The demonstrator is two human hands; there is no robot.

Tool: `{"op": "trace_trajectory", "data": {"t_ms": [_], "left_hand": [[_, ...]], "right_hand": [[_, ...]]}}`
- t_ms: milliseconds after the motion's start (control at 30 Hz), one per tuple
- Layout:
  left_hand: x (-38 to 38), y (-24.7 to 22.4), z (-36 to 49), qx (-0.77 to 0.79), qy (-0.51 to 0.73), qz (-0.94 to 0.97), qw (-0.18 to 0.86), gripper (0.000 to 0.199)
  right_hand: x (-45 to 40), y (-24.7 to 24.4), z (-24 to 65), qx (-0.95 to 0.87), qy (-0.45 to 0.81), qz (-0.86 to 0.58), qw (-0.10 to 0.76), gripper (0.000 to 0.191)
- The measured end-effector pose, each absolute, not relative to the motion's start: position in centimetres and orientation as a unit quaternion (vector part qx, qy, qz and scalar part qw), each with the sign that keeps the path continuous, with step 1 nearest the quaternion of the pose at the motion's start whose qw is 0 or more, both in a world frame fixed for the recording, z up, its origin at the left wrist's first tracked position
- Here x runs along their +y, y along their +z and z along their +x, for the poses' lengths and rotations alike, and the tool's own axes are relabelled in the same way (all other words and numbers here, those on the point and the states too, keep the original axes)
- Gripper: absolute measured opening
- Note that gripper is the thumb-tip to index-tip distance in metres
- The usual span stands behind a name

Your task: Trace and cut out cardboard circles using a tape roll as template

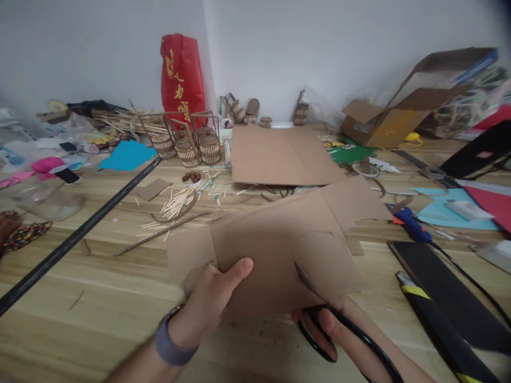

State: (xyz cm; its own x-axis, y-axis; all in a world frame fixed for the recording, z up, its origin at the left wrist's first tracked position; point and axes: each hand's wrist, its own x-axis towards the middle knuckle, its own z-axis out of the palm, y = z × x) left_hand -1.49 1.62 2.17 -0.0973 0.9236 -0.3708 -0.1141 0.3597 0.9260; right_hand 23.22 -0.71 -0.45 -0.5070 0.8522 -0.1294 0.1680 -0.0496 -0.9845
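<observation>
And there was the cardboard (259,244), over the near table (131,298), a blade of the scissors (346,319) showing at its curved cut! The left hand (213,292) gripped its near-left edge, thumb on top, other fingers hidden underneath. The right hand (347,346) had its fingers curled through the spread handles. Beyond: a sheet (283,154), sticks (178,202) leftward, glue gun (413,223) rightward, red bag (182,80) behind the buckets (187,151).

Left hand (208,302) gripping, thumb (240,269) extended, right fingers (318,338) curled
</observation>
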Motion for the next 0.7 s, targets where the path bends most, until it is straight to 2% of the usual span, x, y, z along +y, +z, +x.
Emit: {"op": "trace_trajectory", "data": {"t_ms": [400,700], "left_hand": [[1.09,2.79,-1.04,0.55,0.457,0.342,0.609,0.05],[0.82,2.49,-0.77,0.513,0.49,0.332,0.622,0.051]], "right_hand": [[-0.81,0.01,22.9,-0.616,0.618,-0.401,0.279,0.07],[-0.81,-0.26,22.76,-0.593,0.623,-0.407,0.309,0.073]]}}
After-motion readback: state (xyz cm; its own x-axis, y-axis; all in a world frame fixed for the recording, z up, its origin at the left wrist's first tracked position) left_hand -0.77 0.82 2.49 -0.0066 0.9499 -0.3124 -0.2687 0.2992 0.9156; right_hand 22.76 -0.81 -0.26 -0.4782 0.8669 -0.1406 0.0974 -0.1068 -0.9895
